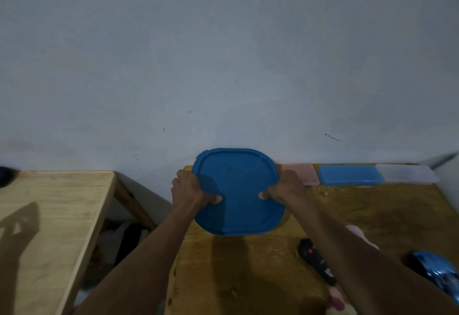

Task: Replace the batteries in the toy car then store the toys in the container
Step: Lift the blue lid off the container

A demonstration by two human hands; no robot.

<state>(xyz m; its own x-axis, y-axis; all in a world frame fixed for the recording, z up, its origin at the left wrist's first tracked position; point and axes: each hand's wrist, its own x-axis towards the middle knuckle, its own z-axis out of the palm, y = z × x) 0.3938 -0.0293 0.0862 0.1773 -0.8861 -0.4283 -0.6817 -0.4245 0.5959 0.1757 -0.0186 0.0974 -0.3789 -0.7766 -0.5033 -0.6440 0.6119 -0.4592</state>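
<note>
Lid (238, 190), blue and rounded-square, is held over the far edge of the table (248, 277), close to the wall (223, 66), its top tilted toward the camera; whether anything sits under it I cannot tell; left hand (191, 190) grips its left rim, thumb pressed on top and fingers wrapped over the edge; right hand (285, 188) grips the right rim the same way. The car (437, 272), blue and glossy, lies near the table's right front corner, well apart from the lid; the remote (318, 260), black, lies between them, partly behind the right forearm.

By its look the lid is thin plastic: light, slightly flexible, smooth enough to slip; opposite rims give the surest hold. The car seems hard, slick and light; best taken by its flanks, not the wheels; its battery hatch is not visible.
</note>
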